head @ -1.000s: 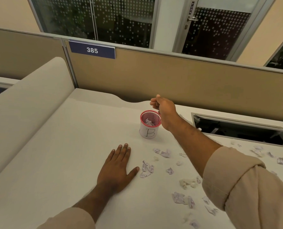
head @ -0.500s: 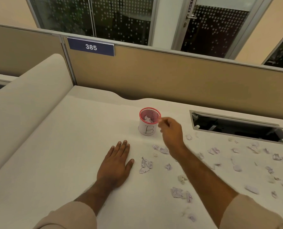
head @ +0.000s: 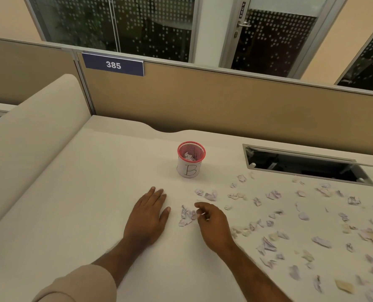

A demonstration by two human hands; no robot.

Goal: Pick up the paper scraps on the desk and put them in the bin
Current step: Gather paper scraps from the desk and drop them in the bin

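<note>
A small red mesh bin [head: 191, 159] with a white label marked "B" stands on the white desk [head: 94, 203] and holds some crumpled scraps. Several paper scraps lie scattered over the desk's right half. My left hand [head: 147, 216] rests flat on the desk, fingers straight. My right hand [head: 214, 225] is low over the desk, its loosely bent fingertips at the right edge of a crumpled scrap [head: 186, 215] that lies between my two hands. Two more scraps [head: 206, 194] lie just beyond it, in front of the bin.
A cable cut-out [head: 307, 164] opens in the desk at the back right. A tan partition [head: 224, 101] with a "385" sign runs along the far edge. A raised cream panel [head: 28, 131] borders the left side.
My right hand left the bin's rim and came back down toward me, to the crumpled scrap beside my left hand. The left hand stayed flat on the desk.
</note>
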